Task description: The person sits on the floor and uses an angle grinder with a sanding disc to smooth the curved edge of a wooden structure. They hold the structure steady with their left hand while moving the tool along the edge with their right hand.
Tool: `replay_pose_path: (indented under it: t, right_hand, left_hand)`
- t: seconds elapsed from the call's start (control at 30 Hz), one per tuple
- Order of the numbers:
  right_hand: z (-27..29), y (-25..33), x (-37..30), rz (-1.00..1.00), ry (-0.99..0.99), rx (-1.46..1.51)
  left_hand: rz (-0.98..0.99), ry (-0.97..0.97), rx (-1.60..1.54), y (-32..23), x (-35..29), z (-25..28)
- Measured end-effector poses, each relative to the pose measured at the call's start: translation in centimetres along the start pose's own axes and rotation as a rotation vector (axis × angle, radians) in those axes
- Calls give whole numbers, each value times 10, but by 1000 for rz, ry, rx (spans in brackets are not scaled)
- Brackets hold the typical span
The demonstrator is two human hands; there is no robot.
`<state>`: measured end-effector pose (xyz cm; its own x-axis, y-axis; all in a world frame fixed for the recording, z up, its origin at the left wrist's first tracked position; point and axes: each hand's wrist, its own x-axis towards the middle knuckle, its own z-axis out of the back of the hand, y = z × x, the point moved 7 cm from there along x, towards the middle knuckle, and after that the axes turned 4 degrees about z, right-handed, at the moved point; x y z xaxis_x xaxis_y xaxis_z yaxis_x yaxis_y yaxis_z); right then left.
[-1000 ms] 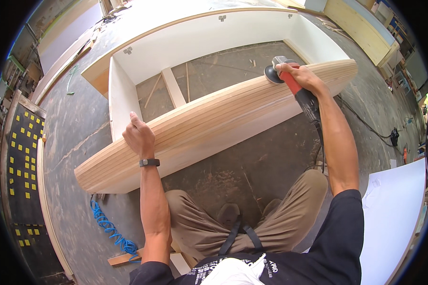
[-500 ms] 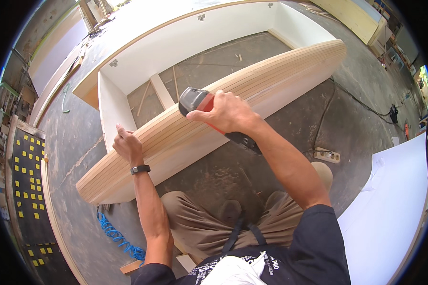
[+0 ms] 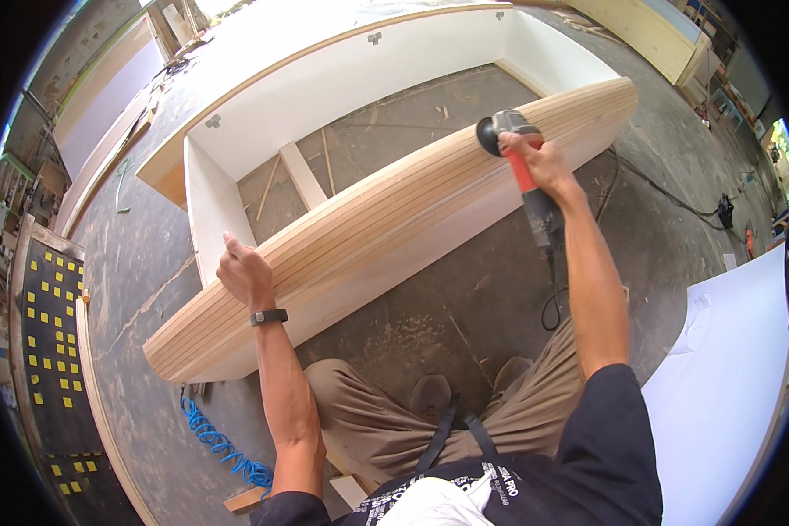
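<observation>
My right hand (image 3: 543,165) is wrapped round a red and black angle grinder (image 3: 524,175) with a round black pad. Its head lies over the far edge of a long, curved front of narrow pale wood strips (image 3: 386,202), toward the right end. Whether the pad touches the wood I cannot tell. My left hand (image 3: 245,273), with a dark band at the wrist, grips the same strip front near its left end, its fingers curled at the far edge. Behind the strips lies a box-like cabinet frame (image 3: 324,96) with white inner faces and metal hinge plates.
A black cord (image 3: 554,302) trails from the grinder. At lower left lies a blue coiled hose (image 3: 215,443), beside a black board with yellow squares (image 3: 53,302). A white sheet (image 3: 728,368) is at right. Sawdust marks the concrete floor (image 3: 403,329) near my feet.
My right hand has carried the grinder rightward along the strip front, from its middle toward the right end, and the tool has turned more upright. My left hand stays near the left end.
</observation>
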<state>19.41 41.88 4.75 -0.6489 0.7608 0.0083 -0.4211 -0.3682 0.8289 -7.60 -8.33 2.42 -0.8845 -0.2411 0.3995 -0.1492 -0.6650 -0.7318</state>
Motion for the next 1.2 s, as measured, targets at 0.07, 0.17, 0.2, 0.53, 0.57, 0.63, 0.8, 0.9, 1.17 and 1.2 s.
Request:
replay_pose_path:
  t: [0.07,0.17,0.2,0.53,0.57,0.63,0.8,0.9,1.17,1.2]
  right_hand:
    - [-28,16,-25,18,30,-68]
    - [-74,67,-81,39,184,-87]
    - [-94,72,-95,86,151,-126]
    - [-148,78,-142,143,235,-150]
    - [-132,63,-133,110,188,-134]
    - [-96,32,-112,78,11,-91]
    - [-49,-16,-70,53,-152,263]
    - [-58,-14,-76,62,-159,256]
    - [-174,56,-174,213,166,-35]
    - [-182,58,-180,252,174,-23]
  left_hand:
    - [-4,-19,-2,0,0,2]
    - [-6,-45,-36,1,2,1]
    - [-8,-34,-47,1,3,4]
    - [-53,-59,-46,16,10,-2]
    - [-54,-65,-37,15,9,-1]
    - [-21,-35,-41,8,4,0]
    - [8,-12,-46,1,0,0]
    - [5,-4,-42,-2,-2,0]
    - [-22,-21,-46,11,8,0]
    - [-29,-23,-45,14,8,-2]
